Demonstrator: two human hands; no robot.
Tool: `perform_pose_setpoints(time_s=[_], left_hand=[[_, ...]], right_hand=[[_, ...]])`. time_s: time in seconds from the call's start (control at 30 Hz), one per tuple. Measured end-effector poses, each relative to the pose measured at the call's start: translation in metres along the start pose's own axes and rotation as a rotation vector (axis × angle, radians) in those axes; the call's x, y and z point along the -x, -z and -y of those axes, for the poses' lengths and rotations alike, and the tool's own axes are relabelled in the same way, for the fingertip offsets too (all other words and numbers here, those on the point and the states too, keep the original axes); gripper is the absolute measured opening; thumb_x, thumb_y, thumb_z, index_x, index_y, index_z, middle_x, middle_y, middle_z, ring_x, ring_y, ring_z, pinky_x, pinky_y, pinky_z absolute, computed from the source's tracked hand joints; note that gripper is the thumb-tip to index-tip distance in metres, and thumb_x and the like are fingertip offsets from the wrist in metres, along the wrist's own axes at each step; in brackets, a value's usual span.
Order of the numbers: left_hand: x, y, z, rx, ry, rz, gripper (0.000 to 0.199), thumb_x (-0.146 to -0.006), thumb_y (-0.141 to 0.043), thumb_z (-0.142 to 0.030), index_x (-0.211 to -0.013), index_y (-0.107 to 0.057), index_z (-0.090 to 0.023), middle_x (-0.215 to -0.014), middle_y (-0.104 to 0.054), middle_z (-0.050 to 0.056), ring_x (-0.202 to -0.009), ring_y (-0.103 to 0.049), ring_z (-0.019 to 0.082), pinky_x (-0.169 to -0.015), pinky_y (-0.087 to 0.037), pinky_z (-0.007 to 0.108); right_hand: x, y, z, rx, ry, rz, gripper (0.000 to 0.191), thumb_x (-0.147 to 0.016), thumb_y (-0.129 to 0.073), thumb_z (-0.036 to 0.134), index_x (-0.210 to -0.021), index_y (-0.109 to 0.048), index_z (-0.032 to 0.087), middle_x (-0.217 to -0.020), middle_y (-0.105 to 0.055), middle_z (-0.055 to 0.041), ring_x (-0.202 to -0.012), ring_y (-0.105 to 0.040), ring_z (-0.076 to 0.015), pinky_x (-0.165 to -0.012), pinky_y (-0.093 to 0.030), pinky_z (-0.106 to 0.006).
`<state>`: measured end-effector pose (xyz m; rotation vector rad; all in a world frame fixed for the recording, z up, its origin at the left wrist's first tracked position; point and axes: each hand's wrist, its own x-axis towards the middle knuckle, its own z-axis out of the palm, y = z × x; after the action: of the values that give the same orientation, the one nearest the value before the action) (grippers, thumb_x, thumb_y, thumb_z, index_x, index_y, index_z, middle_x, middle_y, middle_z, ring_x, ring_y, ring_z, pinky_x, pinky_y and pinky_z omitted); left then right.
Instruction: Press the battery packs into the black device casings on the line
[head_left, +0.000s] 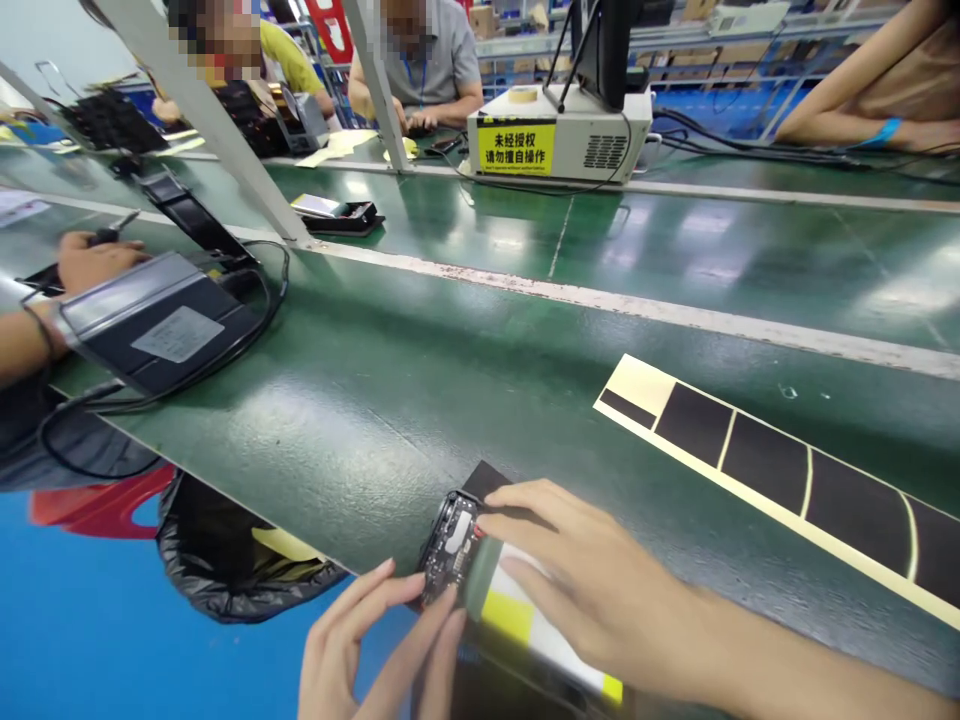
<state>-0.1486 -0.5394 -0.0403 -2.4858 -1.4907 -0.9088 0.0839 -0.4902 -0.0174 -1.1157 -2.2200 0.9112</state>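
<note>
An opened black electronic device lies at the table's near edge, with a bare circuit board at its far end. Behind the board sits a white battery pack with yellow tape, partly covered by my right hand. My left hand has its fingertips and thumb at the left and near sides of the board, gripping the device's end. From the right, my right hand reaches over, its fingers bent onto the board's right edge, close to a small red wire. A black flap or sheet shows under the far corner.
A sheet of black adhesive pieces lies on the green table to the right. At left, a co-worker's hand is beside a cabled metal box. Another opened device stands farther back. A black-lined bin is below the edge.
</note>
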Motion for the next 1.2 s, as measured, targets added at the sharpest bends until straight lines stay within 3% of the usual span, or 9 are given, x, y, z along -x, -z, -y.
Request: perform_pose_setpoints(time_s=[0.3,0.4,0.53,0.63,0.77,0.87,0.93,1.07,1.2], left_hand=[[-0.002,-0.003,-0.02,-0.002,0.112,-0.08,0.022,-0.081,-0.068,-0.013,-0.098,-0.068,-0.025,-0.105,-0.065,0.005,-0.109,-0.06,0.026,-0.078,-0.061,0.045],[-0.011,-0.002,-0.022,0.019,0.07,-0.063,0.021,-0.08,-0.065,-0.006,-0.095,-0.067,-0.021,-0.104,-0.065,0.007,-0.112,-0.057,0.026,-0.082,-0.058,0.044],[-0.029,0.007,-0.018,0.12,-0.017,0.033,0.02,-0.082,-0.059,-0.002,-0.096,-0.065,-0.016,-0.105,-0.061,0.009,-0.115,-0.052,0.025,-0.086,-0.055,0.038],[-0.042,0.014,-0.012,0.233,0.033,0.217,0.02,-0.085,-0.055,-0.004,-0.093,-0.062,-0.021,-0.113,-0.057,0.007,-0.123,-0.044,0.024,-0.093,-0.052,0.037],[-0.049,0.014,0.0,0.359,0.322,0.422,0.015,-0.085,-0.057,-0.014,-0.089,-0.059,-0.028,-0.123,-0.05,0.002,-0.128,-0.039,0.024,-0.104,-0.044,0.046],[-0.051,0.008,0.006,0.514,0.599,0.451,0.037,-0.075,-0.069,-0.022,-0.108,-0.054,-0.031,-0.13,-0.045,0.004,-0.131,-0.037,0.026,-0.113,-0.033,0.053],[-0.053,0.003,0.007,0.596,0.698,0.464,0.046,-0.069,-0.073,-0.024,-0.11,-0.054,-0.03,-0.133,-0.043,0.006,-0.134,-0.034,0.027,-0.116,-0.025,0.055],[-0.058,0.001,0.007,0.692,0.805,0.387,0.053,-0.061,-0.076,-0.025,-0.111,-0.058,-0.029,-0.134,-0.046,0.005,-0.135,-0.034,0.029,-0.117,-0.024,0.051],[-0.029,0.012,0.013,0.769,1.019,0.203,0.058,-0.07,-0.071,-0.054,-0.118,-0.054,-0.027,-0.13,-0.056,0.007,-0.127,-0.048,0.028,-0.107,-0.042,0.043]], right_hand=[[-0.001,0.002,-0.001,-0.041,-0.027,0.049,0.034,-0.097,-0.044,0.025,-0.129,-0.055,0.028,-0.128,-0.055,-0.0071,-0.115,-0.055,-0.0204,-0.096,-0.052,-0.043],[-0.003,0.002,-0.003,-0.014,0.007,0.049,0.031,-0.097,-0.045,0.026,-0.126,-0.058,0.028,-0.126,-0.056,-0.0074,-0.112,-0.056,-0.0199,-0.094,-0.053,-0.041],[-0.004,-0.002,-0.005,0.12,0.115,0.027,0.03,-0.098,-0.042,0.024,-0.122,-0.059,0.026,-0.123,-0.055,-0.0094,-0.107,-0.057,-0.0211,-0.086,-0.055,-0.04],[-0.005,-0.006,-0.005,0.238,0.175,0.004,0.028,-0.098,-0.039,0.021,-0.117,-0.059,0.024,-0.12,-0.055,-0.0108,-0.1,-0.057,-0.0216,-0.076,-0.055,-0.038],[-0.005,-0.007,-0.005,0.281,0.179,0.014,0.024,-0.098,-0.038,0.023,-0.111,-0.059,0.023,-0.117,-0.056,-0.0099,-0.094,-0.057,-0.0209,-0.071,-0.054,-0.037],[-0.005,-0.009,-0.005,0.254,0.167,0.011,0.025,-0.098,-0.039,0.025,-0.113,-0.059,0.025,-0.116,-0.057,-0.0086,-0.094,-0.057,-0.0203,-0.073,-0.053,-0.038],[-0.005,-0.01,-0.005,0.265,0.172,0.004,0.028,-0.098,-0.038,0.026,-0.116,-0.06,0.025,-0.115,-0.058,-0.0095,-0.093,-0.058,-0.0211,-0.071,-0.053,-0.038],[-0.006,-0.007,-0.004,0.176,0.113,0.004,0.031,-0.098,-0.04,0.029,-0.12,-0.062,0.031,-0.121,-0.057,-0.0087,-0.101,-0.059,-0.0218,-0.08,-0.055,-0.041],[0.009,0.004,-0.011,-0.044,-0.202,-0.083,0.029,-0.098,-0.042,0.043,-0.117,-0.064,0.04,-0.133,-0.054,-0.0029,-0.122,-0.055,-0.0209,-0.101,-0.05,-0.041]])
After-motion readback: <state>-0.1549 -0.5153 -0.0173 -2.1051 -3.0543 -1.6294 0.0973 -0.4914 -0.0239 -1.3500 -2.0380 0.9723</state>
